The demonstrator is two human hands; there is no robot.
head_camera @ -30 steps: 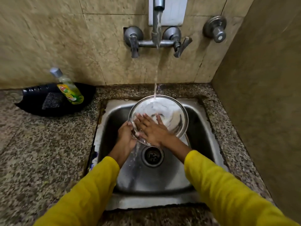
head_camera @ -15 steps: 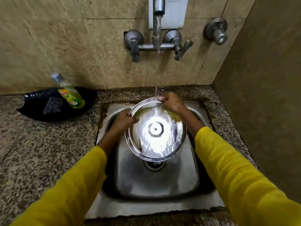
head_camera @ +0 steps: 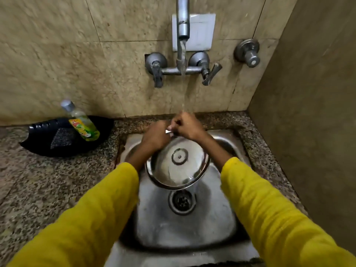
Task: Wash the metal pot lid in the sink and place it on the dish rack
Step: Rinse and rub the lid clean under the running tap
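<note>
Over the sink (head_camera: 221, 218), in the middle of the frame, both hands hold the lid (head_camera: 178, 164) by its top edge. The left hand (head_camera: 156, 136) and right hand (head_camera: 187, 126) have fingers curled tight on the rim. Water (head_camera: 183, 89) hits them. Wet fingers could slip, and the lid could drop and bang.

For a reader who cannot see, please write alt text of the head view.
Both hands, left hand and right hand, hold the metal pot lid by its far rim over the sink, under running water. A soap bottle lies on the counter, left.
</note>
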